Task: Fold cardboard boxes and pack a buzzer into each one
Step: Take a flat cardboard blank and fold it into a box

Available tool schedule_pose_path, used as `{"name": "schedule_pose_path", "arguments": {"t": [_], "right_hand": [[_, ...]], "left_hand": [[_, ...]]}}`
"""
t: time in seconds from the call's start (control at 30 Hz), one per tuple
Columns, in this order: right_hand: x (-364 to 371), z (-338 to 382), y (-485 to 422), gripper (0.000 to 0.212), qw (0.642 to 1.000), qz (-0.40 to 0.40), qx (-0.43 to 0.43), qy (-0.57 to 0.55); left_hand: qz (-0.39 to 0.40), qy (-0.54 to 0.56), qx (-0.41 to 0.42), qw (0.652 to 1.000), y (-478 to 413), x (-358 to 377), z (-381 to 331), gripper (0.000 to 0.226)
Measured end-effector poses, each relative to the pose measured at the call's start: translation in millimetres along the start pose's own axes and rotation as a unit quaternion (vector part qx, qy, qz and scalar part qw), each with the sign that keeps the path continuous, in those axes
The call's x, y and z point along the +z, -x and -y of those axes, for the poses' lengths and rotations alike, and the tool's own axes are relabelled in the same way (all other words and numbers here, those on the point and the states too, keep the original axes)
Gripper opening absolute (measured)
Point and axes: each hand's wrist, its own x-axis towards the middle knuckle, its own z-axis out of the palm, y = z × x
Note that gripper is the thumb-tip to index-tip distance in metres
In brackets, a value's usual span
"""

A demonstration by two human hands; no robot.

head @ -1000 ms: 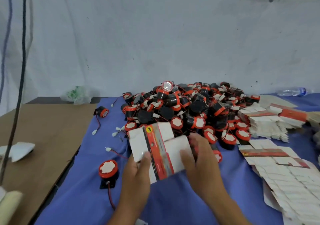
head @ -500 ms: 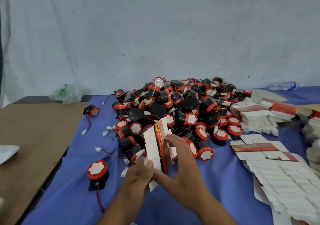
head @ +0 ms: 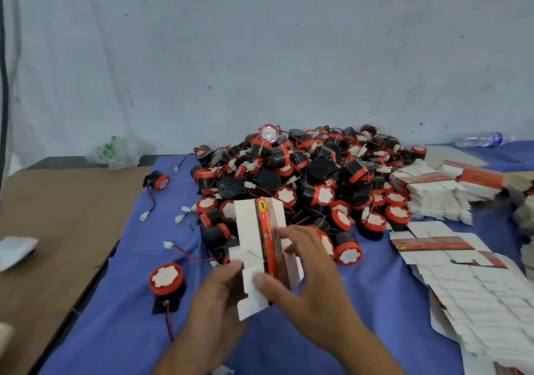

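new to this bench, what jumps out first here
A big heap of black-and-red buzzers fills the middle of the blue cloth. In front, the left hand and right hand grip a half-folded cardboard box upright. At the right, flat box blanks fan out.

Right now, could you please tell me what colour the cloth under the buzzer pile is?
The cloth is blue, clearest in the head view.

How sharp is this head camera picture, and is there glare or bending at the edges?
Head view: soft, even light with faint shadows; a small glare sits on the topmost buzzer; print on the held box is too soft to read; the black cable at the left edge looks bowed, probably wide-angle distortion.
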Motion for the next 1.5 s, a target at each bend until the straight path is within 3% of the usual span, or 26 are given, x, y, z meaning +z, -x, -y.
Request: {"name": "schedule_pose_path", "arguments": {"t": [0.17,0.3,0.5,0.7,0.83,0.93,1.03,1.2,1.3,1.37,1.43,1.5], "right_hand": [[6,1,3,0.081,0.997,0.057,-0.024,0.036],[8,2,4,0.075,0.995,0.077,-0.040,0.038],[10,5,6,0.066,0.994,0.082,-0.057,0.053],[1,6,6,0.059,0.998,0.049,-0.004,-0.044],[9,9,5,0.054,0.996,0.044,-0.016,-0.069],[2,7,2,0.057,0.993,-0.046,0.003,-0.108],[-5,6,-3,0.054,0.969,-0.126,0.051,-0.205],[-15,-1,-12,0.042,0.922,-0.139,0.135,-0.336],[-20,-4,-16,0.060,0.905,-0.092,0.167,-0.381],[-16,-4,-15,0.067,0.908,-0.070,0.166,-0.378],[-12,0,-13,0.067,0.921,-0.062,0.151,-0.354],[-10,3,-12,0.067,0.932,-0.064,0.133,-0.332]], "left_hand": [[-0.068,-0.108,0.050,0.991,-4,3,-1,0.037],[-0.116,-0.256,0.120,0.952,-3,3,0,0.029],[-0.100,-0.346,0.198,0.912,1,10,6,0.032],[-0.099,-0.397,0.267,0.872,0,12,0,0.082],[-0.035,-0.392,0.278,0.876,4,7,4,0.087],[0.006,-0.419,0.263,0.869,3,8,4,0.090],[0.020,-0.473,0.265,0.840,9,3,7,0.080],[0.178,-0.517,0.179,0.818,12,2,5,0.052],[0.174,-0.419,0.141,0.880,10,6,6,0.039],[0.104,-0.412,0.143,0.894,0,8,11,0.047],[0.101,-0.372,0.125,0.914,0,-1,14,0.055],[0.107,-0.375,0.128,0.912,-3,1,13,0.061]]}}
